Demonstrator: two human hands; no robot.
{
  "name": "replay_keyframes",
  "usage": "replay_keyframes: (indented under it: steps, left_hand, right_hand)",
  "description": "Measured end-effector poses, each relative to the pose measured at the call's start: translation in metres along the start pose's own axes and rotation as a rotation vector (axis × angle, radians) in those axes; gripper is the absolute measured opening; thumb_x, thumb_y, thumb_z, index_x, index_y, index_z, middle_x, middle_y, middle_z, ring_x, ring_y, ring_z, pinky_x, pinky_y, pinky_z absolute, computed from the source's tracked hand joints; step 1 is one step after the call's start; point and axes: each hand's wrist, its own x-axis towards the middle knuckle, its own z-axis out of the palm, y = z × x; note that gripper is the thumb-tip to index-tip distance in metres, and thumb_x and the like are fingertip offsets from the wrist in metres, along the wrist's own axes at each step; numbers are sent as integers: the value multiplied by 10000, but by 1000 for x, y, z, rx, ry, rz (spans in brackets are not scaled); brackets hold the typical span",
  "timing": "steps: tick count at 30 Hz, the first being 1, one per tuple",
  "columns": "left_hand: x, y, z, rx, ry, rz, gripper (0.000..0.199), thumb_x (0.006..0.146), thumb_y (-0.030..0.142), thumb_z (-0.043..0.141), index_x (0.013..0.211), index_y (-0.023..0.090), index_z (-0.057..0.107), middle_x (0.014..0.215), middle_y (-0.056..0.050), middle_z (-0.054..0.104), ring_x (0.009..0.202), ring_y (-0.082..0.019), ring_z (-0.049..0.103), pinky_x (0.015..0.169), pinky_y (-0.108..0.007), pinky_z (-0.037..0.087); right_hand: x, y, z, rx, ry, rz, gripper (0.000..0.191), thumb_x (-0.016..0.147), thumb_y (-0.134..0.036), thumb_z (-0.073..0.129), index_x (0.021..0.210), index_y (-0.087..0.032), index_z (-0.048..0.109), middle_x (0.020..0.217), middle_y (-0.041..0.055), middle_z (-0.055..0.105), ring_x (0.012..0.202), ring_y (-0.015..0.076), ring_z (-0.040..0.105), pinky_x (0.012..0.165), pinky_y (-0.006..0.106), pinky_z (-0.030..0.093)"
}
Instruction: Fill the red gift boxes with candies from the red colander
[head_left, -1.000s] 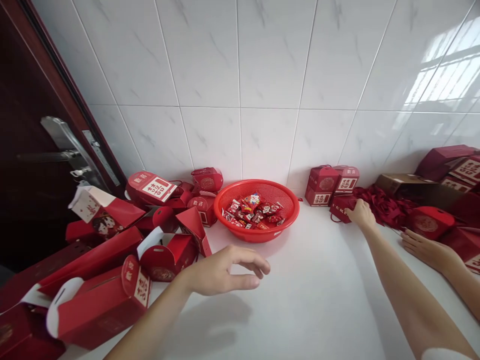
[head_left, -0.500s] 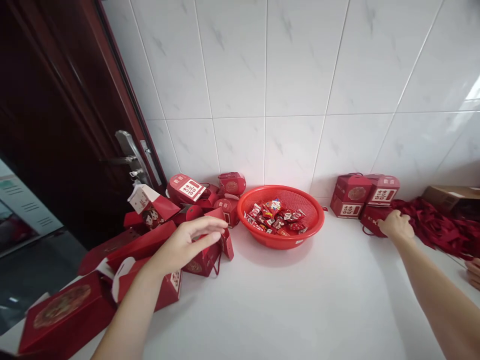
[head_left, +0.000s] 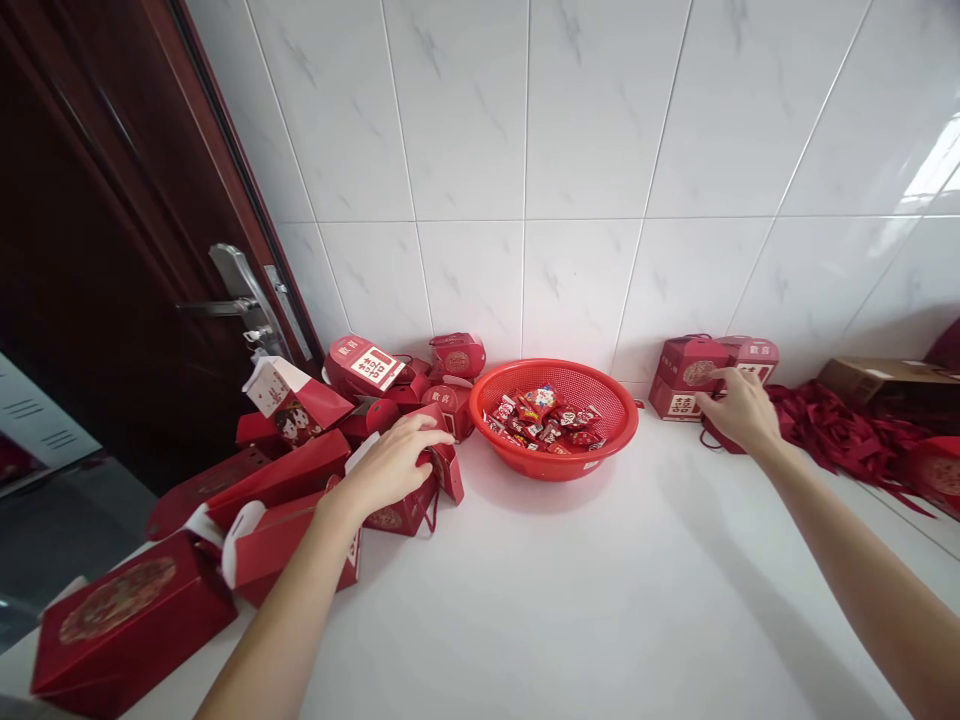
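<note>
My left hand [head_left: 397,458] is over an open red gift box [head_left: 401,512] with a cord handle, at the near end of the left pile. Its fingers are curved and apart, reaching to the box's raised flaps; whether they touch the card I cannot tell. My right hand [head_left: 742,408] hovers at the stack of closed red boxes [head_left: 688,375] on the right, thumb and fingers apart. Behind that hand a low red box [head_left: 724,438] is mostly hidden. Between my hands stands a red plastic colander [head_left: 555,467] with several wrapped candies [head_left: 551,425] in it.
More red boxes [head_left: 135,625], some with flaps up, crowd the left side of the white tabletop [head_left: 525,610]. Dark red ribbon-like material [head_left: 832,435] and a cardboard box [head_left: 885,385] lie at the right. A tiled wall [head_left: 577,280] and a brown door [head_left: 97,250] border the table.
My right hand has come off the low box, moving up and left with its fingers spreading. My left hand has lowered onto the open box. Another person's fingers at the right edge are gone.
</note>
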Motion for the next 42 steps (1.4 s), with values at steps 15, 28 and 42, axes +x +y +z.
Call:
replay_keyframes:
  steps: [15,28,42]
  left_hand:
    - [25,52,0,-649,148,272,196,876,360,638,907,198,745,963,-43,771,919,-213,704,876,-315,549]
    - [14,83,39,-797,208,336,142,895,306,619,862,193,698,861,-28,744,832,-177,678,824,-280,527]
    - [18,77,48,-1003,-180,200,193,814,354,693,894,179,701,812,-8,690,738,-150,604,721,-260,485]
  right_hand:
    - [-104,-141,-12,838,-539,-531,355,895,-499,634,1093,-204,629,1087,90,685,752,179,658,685,322,549]
    - [-118,-134,-10,797,-743,-428,566,954,-641,469,605,-218,331,549,-52,328,511,95,299,480,261,238]
    - [-92,-125,-8,748,-801,-451,524,957,-621,475,648,-197,485,610,-19,487,557,113,470,519,249,382]
